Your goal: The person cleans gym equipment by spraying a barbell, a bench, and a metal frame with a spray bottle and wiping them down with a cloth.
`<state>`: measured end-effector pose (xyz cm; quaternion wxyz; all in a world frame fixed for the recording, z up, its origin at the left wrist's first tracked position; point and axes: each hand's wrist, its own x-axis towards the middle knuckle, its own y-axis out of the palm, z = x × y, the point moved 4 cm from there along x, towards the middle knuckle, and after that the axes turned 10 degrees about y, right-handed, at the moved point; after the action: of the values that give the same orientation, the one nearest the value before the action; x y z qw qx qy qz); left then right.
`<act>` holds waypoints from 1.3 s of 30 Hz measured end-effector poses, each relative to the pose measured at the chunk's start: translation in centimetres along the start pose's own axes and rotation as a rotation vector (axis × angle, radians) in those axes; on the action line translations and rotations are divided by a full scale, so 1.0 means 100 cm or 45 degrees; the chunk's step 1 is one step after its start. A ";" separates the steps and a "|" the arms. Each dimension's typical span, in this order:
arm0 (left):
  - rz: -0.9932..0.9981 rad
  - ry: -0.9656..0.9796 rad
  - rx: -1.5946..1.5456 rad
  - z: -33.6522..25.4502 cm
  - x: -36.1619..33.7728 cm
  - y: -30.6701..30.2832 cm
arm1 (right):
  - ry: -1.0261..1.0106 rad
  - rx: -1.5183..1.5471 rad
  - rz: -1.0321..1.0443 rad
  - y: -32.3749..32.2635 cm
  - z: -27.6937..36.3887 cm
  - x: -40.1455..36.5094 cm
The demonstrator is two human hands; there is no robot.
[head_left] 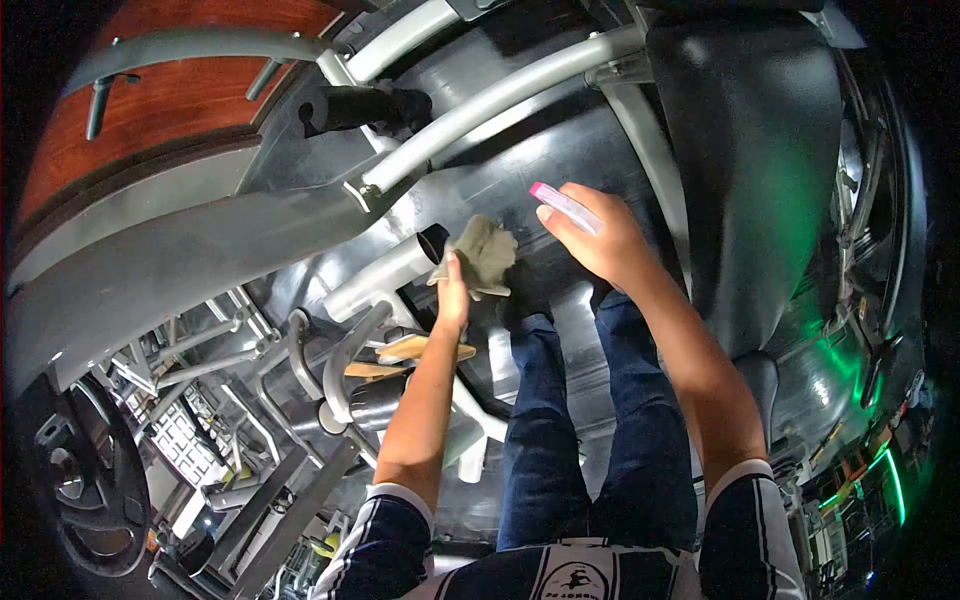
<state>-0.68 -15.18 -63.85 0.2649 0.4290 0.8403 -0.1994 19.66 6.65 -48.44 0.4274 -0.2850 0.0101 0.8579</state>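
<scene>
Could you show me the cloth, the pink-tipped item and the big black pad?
Cloth (pixel 487 252): head view, middle of its bunched fabric.
Pink-tipped item (pixel 571 210): head view, its pale body.
Black pad (pixel 745 165): head view, its broad face.

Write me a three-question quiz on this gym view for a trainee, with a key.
1. Which hand holds the crumpled cloth?
2. In the right hand, the pale item has one end coloured: A, green; B, pink; C, yellow.
3. True or false: the pale item and the crumpled cloth are touching.

Key: 1. The left hand. 2. B. 3. False; a gap shows between them.
</scene>
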 end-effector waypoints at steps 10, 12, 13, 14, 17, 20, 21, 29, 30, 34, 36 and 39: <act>-0.258 0.122 0.185 -0.074 0.014 -0.029 | -0.039 -0.088 -0.004 0.009 -0.011 0.004; -0.275 0.078 0.268 -0.086 0.017 -0.030 | -0.042 -0.094 0.005 0.010 -0.015 0.001; -0.273 0.155 0.312 -0.088 0.026 -0.039 | -0.062 -0.068 0.015 0.010 -0.016 -0.001; -0.270 0.231 0.355 -0.090 0.035 -0.048 | -0.081 -0.041 0.024 0.009 -0.017 -0.003; -0.323 0.306 0.205 -0.125 0.035 -0.049 | -0.078 0.018 0.067 0.004 -0.022 -0.006; -0.409 0.438 0.008 -0.168 0.033 -0.052 | -0.133 0.055 0.046 -0.004 -0.027 -0.008; -0.437 0.526 -0.001 -0.178 0.035 -0.057 | -0.135 0.062 0.045 -0.006 -0.030 -0.007; -0.282 0.961 1.179 -0.204 0.076 -0.018 | -0.096 0.012 0.006 -0.024 -0.044 -0.006; -0.132 0.717 1.558 -0.198 0.093 -0.004 | -0.100 0.011 0.018 -0.023 -0.044 -0.007; -0.047 0.649 1.818 -0.155 0.143 0.036 | 0.003 -0.080 0.050 -0.024 -0.052 -0.011; -0.126 0.597 1.795 -0.155 0.146 0.047 | 0.043 -0.133 0.046 -0.026 -0.059 -0.015; -0.081 0.663 1.809 -0.154 0.148 0.031 | 0.112 -0.083 0.135 -0.022 -0.073 -0.020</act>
<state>-9.67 4.31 -61.31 -0.2883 0.5052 0.5571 -0.5927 25.76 4.72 -53.06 0.3708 -0.3354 0.0159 0.8659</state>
